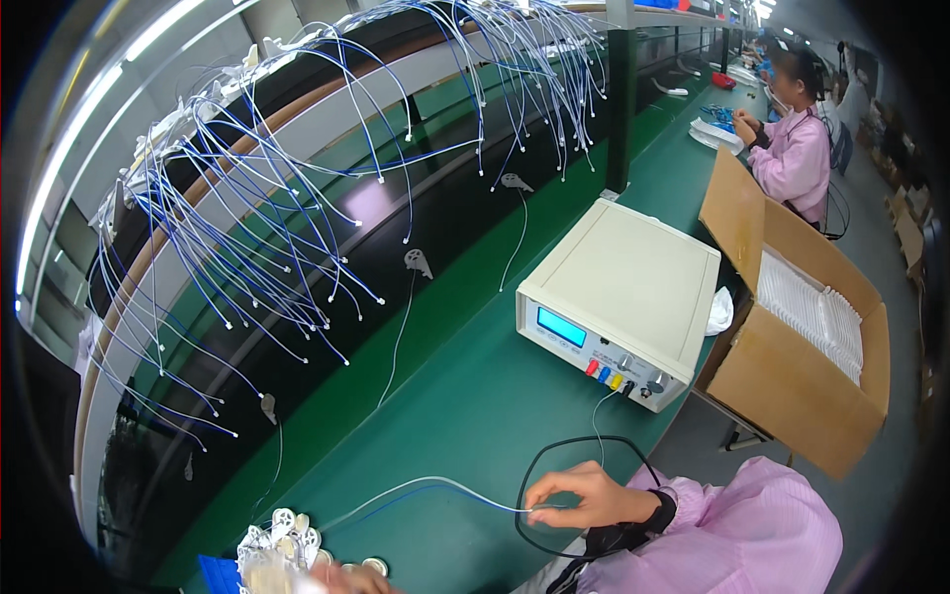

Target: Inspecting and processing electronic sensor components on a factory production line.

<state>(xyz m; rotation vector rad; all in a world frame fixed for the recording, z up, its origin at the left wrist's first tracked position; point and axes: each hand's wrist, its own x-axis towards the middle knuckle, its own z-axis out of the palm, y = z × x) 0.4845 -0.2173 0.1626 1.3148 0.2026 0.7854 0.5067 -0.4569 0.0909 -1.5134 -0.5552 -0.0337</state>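
My right hand pinches a thin white-and-blue cable between thumb and fingers, just above the green bench. The cable runs left in a low arc toward a bundle of white cable ends at the lower edge. My left hand is blurred and mostly cut off at the bottom, right beside that bundle; its grip cannot be made out. A black lead loops around my right hand and wrist.
A beige test box with a blue screen and coloured terminals stands ahead. An open cardboard box of white packs sits to the right. Many blue and white cables hang from a rack on the left. A person in pink works farther along.
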